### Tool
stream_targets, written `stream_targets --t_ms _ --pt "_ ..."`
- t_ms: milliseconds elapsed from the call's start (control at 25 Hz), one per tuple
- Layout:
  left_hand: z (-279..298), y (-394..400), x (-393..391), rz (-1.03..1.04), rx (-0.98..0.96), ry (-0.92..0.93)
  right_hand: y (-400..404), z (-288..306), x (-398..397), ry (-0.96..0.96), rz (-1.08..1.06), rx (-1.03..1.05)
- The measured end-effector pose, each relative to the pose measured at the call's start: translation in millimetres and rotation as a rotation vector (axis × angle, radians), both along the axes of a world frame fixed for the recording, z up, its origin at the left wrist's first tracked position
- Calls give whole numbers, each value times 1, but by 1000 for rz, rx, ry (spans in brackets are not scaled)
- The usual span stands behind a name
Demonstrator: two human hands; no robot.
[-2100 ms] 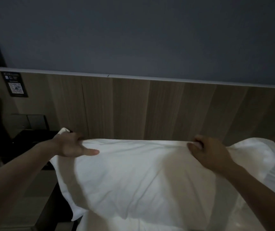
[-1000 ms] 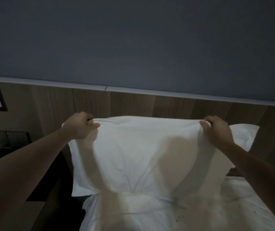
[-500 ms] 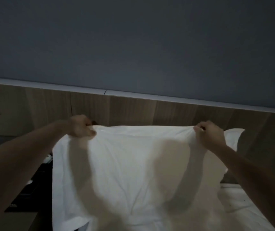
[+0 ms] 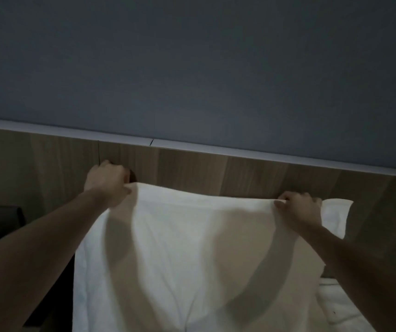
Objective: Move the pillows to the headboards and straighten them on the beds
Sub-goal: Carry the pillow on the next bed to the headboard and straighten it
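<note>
Against wood-grain panel headboard [image 4: 192, 168], large white rectangular fabric pillow [image 4: 192, 248] is hanging upright, top edge just below headboard's pale trim, lower part draping toward white bed sheet [image 4: 350, 305].

Left hand [image 4: 107, 182] is gripping top left corner, grip clamped on fabric; right hand [image 4: 299, 208] is pinching top edge near right corner, grip likewise clamped on pillow.

Advice: keeping both hands level, pulling outward evenly to take out slack, lowering squarely so bottom edge is landing parallel to headboard.

Looks: soft, creased centre, shadowed folds, right corner poking past hand.

Bedroom, likely a hotel, wooden headboard panel [image 4: 192, 168], white bed linen [image 4: 350, 305], blue-grey wall [image 4: 192, 68]
</note>
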State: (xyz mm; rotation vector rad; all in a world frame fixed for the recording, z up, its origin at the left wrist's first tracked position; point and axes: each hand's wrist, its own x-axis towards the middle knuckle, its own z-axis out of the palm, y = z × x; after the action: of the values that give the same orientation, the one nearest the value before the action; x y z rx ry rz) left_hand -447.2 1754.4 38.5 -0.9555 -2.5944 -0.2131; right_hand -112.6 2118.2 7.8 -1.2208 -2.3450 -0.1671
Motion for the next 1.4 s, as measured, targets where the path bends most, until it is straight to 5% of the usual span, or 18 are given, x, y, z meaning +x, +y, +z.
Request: stream_targets --t_ms 160,280,600,840,1240,1400 --pt "-23 -2 12 -81 163 127 -2 -15 27 258 54 -7" --pt "-36 3 44 -227 151 37 3 -30 64 366 -32 -13" --pt "-61 20 95 -329 94 -227 33 -35 85 855 -168 -650" --pt "-64 23 74 -197 43 -273 44 -19 75 723 -237 -652" --pt "-53 43 62 -178 -180 -446 45 10 85 474 54 -319" --pt "-46 43 56 -176 3 -281 51 10 93 353 84 -256"
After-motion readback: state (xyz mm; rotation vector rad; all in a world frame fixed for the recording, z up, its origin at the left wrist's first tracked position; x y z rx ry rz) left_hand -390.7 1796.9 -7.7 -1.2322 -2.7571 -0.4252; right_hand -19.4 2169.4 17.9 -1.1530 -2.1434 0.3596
